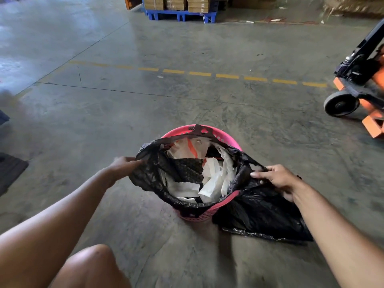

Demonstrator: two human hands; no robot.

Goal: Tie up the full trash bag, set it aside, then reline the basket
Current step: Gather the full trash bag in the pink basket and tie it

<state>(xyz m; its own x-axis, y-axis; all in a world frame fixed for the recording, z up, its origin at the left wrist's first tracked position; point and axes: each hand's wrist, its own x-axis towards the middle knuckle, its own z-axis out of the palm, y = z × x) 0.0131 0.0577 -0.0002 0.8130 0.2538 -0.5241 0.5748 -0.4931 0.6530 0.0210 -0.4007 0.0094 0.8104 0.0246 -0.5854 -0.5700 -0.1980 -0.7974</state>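
A pink perforated basket (216, 135) stands on the concrete floor in front of me. Inside it sits a black trash bag (149, 179), its mouth open and full of white paper and plastic scraps (209, 179). My left hand (122, 165) grips the bag's left rim and pulls it outward. My right hand (278, 179) pinches the right rim, drawn up off the basket edge. Part of the black plastic (259, 217) drapes over the basket's right side and spreads on the floor; I cannot tell whether it is the same bag or a separate one.
An orange pallet jack (361, 88) with a grey wheel stands at the right edge. A blue pallet (180, 14) stacked with cardboard boxes is far ahead. A dashed yellow line (199, 74) crosses the floor. A dark mat (10, 169) lies at the left. My knee (91, 265) is at the bottom.
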